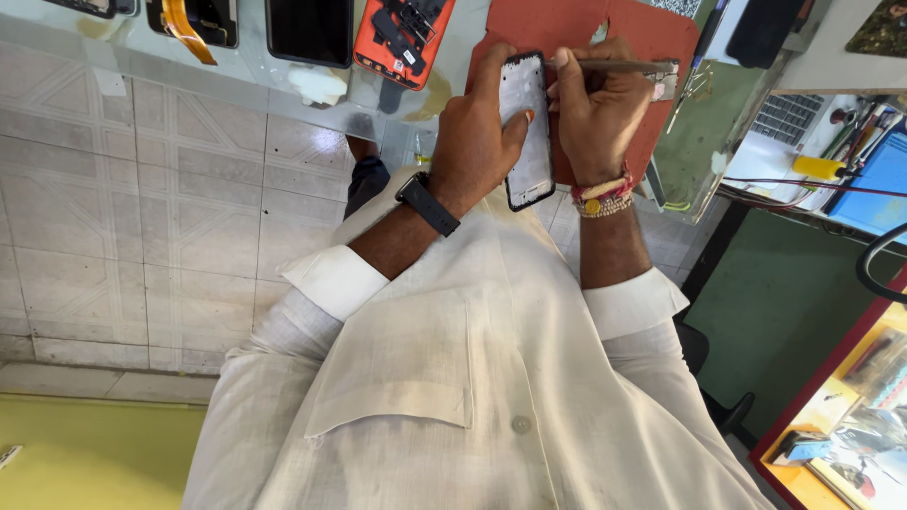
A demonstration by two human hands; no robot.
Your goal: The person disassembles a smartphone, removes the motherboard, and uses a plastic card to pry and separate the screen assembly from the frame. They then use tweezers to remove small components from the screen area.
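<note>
Pale floor tiles [142, 208] lay below a glass table [283, 71]. Left hand [477, 132] was closed around a phone frame [526, 127], thumb across its pale inside, holding it upright over a red mat [652, 38]. Right hand [595, 113] pinched thin metal tweezers [619, 66] level near the frame's top edge. An opened orange phone [404, 38] lay further away.

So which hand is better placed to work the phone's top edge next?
Right, probably. The right hand pinches the thin metal tool, its tip at the top edge of the phone frame; the left hand is wrapped round it, steadying.
</note>
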